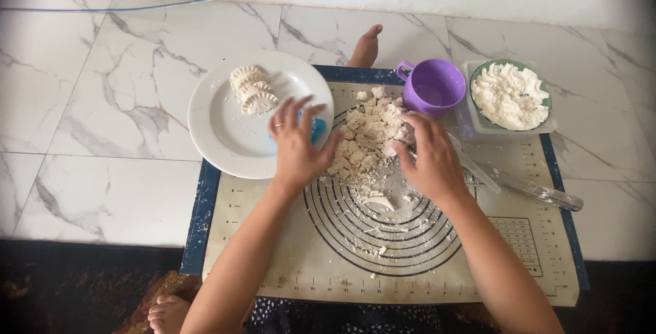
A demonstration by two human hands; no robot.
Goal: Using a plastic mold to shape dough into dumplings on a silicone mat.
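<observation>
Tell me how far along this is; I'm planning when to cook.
Done: a few crimped dumplings lie on the plate. In hand: the left hand and right hand gather dough scraps on the mat. Left: the scraps are unshaped, and the filling bowl looks full.

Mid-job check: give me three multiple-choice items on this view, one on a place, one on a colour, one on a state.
1. Where do the shaped pieces lie?
A. on the white plate
B. in the cup
C. on the floor

2. What colour is the cup?
A. green
B. purple
C. red

3. How is the dough between the left hand and right hand?
A. one smooth ball
B. rolled flat
C. a heap of broken scraps

Key: 1 A, they sit on the plate's far side; 2 B, cup and handle are purple; 3 C, loose chunks piled on the mat.
</observation>
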